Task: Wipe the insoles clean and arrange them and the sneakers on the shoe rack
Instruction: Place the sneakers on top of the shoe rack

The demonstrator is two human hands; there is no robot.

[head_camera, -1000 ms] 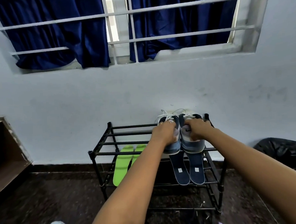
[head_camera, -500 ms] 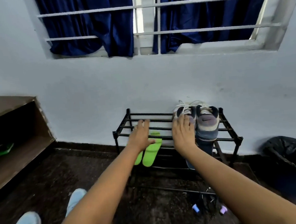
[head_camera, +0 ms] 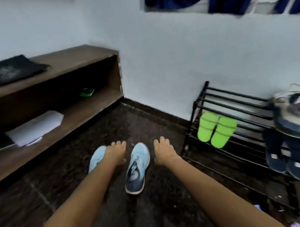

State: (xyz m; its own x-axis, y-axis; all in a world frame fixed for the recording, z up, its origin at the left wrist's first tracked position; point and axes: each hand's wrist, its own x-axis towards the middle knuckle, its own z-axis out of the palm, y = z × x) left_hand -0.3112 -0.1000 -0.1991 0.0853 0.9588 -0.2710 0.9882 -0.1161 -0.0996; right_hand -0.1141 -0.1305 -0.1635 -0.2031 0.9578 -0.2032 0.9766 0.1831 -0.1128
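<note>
Blue sneakers [head_camera: 138,164] — left hand [head_camera: 115,153], right hand [head_camera: 164,152] now by them.

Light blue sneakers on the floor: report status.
Left hand open over one light blue sneaker; right hand open beside the other. Pair on dark floor, not yet on black metal rack. No obstruction.

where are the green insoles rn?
Head view, right: the pair of lime-green foam insoles lies side by side at the left end of the black metal shoe rack, under its top bars, left of the dark navy insoles.
</note>
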